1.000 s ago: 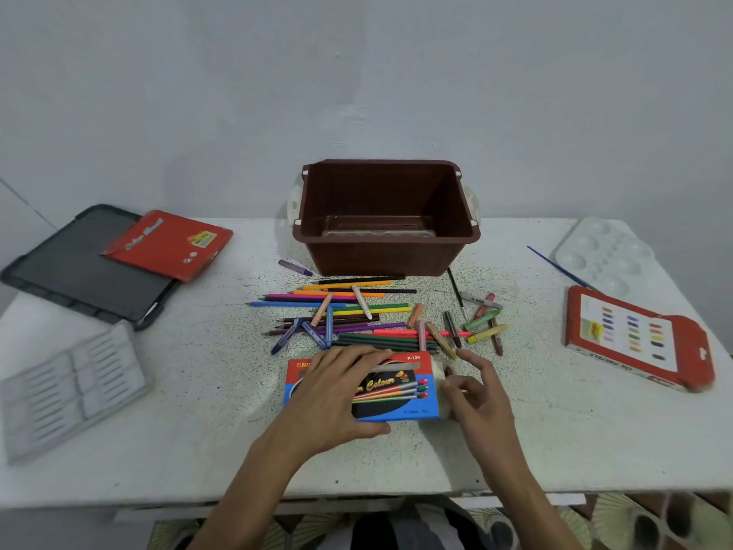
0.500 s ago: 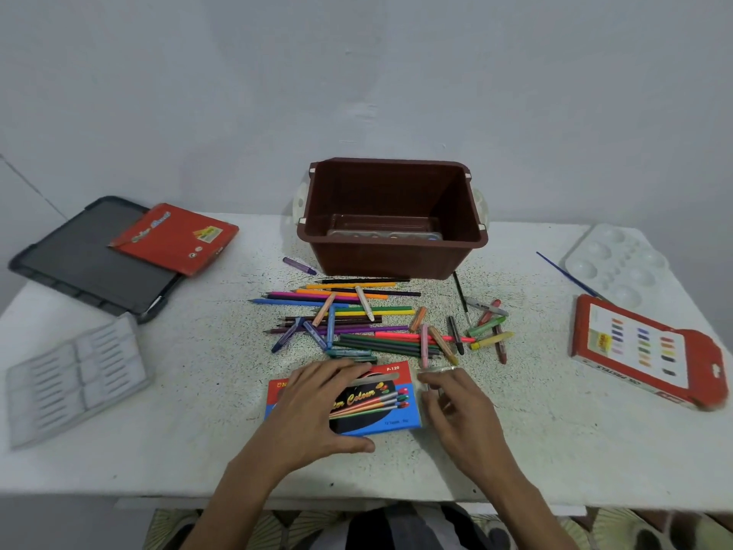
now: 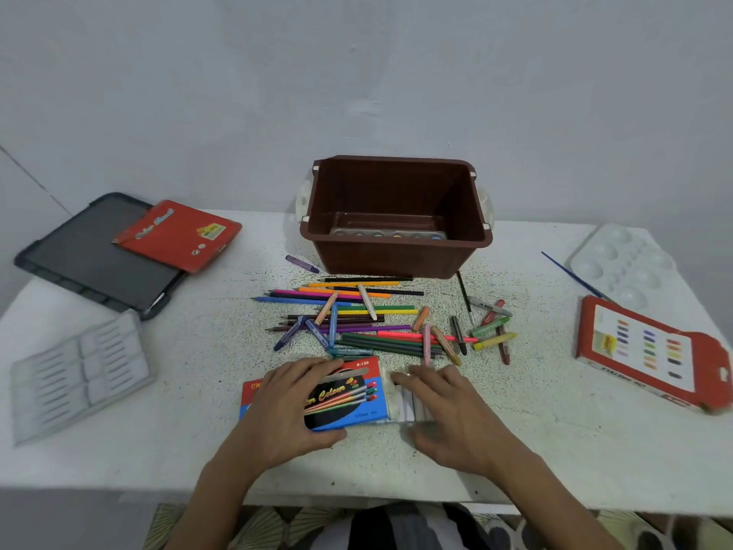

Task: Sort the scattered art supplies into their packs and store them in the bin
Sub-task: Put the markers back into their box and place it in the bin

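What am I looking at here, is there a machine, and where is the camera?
No machine: a person's two bare hands, filmed by one wide-angle camera worn on the head, looking down at a white table. The left hand holds a blue pencil box flat; the right hand touches its white open end. Beyond lie loose coloured pencils and crayons, then a brown bin. A red pack and white palette sit right; a grey tray, black lid and red sleeve left.

The right hand (image 3: 448,414) wears a ring (image 3: 407,375) (it glints); lower down, clothing (image 3: 400,525) striped black and pale grey.
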### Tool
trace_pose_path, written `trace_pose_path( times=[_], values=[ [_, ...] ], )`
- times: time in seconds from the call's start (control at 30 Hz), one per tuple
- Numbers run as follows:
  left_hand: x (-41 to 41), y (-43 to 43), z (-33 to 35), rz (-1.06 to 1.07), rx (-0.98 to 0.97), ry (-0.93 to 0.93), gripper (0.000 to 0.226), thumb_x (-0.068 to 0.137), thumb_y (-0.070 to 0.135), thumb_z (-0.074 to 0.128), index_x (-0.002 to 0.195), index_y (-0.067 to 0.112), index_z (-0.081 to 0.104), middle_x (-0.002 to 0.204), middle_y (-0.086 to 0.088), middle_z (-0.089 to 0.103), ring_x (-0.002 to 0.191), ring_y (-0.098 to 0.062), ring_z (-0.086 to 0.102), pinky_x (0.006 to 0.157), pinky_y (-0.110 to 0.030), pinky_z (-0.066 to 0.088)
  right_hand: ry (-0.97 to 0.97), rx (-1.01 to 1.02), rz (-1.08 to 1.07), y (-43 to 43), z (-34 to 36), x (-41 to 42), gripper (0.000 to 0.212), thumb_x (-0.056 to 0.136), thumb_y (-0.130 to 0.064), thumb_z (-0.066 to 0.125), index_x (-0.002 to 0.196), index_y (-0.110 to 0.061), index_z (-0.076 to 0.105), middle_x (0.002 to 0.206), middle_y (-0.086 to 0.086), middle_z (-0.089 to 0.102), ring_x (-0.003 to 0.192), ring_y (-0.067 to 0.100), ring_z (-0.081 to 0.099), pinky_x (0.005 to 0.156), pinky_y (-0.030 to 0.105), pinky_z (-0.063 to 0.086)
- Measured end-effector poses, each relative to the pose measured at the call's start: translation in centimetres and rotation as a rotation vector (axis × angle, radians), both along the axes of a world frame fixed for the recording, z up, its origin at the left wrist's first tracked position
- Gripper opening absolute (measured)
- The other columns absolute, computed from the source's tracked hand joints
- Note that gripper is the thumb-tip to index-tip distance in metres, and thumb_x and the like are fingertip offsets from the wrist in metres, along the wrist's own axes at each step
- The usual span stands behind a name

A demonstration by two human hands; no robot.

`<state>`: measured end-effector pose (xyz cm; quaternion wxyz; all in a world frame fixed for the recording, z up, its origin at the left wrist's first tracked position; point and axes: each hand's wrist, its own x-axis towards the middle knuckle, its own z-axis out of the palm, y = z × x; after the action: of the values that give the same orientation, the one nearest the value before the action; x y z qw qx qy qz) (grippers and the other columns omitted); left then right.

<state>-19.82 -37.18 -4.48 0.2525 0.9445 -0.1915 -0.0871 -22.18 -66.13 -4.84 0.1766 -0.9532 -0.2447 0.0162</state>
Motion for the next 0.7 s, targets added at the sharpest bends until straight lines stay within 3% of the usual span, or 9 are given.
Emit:
trace_pose_path(
  times=[0.2,0.33,0.53,0.7],
  values=[
    [-0.4,0.7,-0.5,0.014,-0.021,0.039,0.094,0.064,0.078,0.065,0.145,0.048,0.029,0.137,0.028,0.035,0.125,0.006,0.034,0.107,-0.029,0.034,0.029,-0.062,-0.002,-1.4,0.3,-0.3,0.073,0.082,-0.052,0.060,0.147,-0.037,0.032,0.130,-0.009,0.054,0.099,0.013,0.039,0.084,0.031,0.046],
    [-0.5,0.7,-0.3,-0.010,-0.001,0.043,0.092,0.067,0.075,0.067,0.144,0.052,0.022,0.132,0.032,0.026,0.121,0.012,0.024,0.103,-0.018,0.022,0.053,-0.106,-0.026,-3.7,1.0,-0.7,0.070,0.078,-0.055,0.062,0.142,-0.037,0.039,0.124,-0.009,0.057,0.100,0.015,0.045,0.082,0.034,0.048],
    [-0.4,0.8,-1.1,-0.020,0.003,0.031,0.094,0.065,0.077,0.063,0.147,0.046,0.028,0.142,0.021,0.037,0.122,0.007,0.025,0.106,-0.022,0.018,0.140,-0.204,-0.107,-8.0,1.7,-1.1,0.071,0.082,-0.063,0.050,0.145,-0.040,0.027,0.139,-0.008,0.044,0.124,0.014,0.034,0.102,0.039,0.041],
    [-0.1,1.1,-1.4,-0.029,0.021,0.019,0.096,0.064,0.078,0.059,0.148,0.043,0.028,0.144,0.019,0.038,0.127,0.003,0.026,0.108,-0.024,0.013,0.185,-0.236,-0.131,-8.3,1.8,-0.9,0.078,0.084,-0.070,0.043,0.150,-0.040,0.017,0.152,-0.011,0.028,0.137,0.013,0.025,0.112,0.034,0.031]
  ],
)
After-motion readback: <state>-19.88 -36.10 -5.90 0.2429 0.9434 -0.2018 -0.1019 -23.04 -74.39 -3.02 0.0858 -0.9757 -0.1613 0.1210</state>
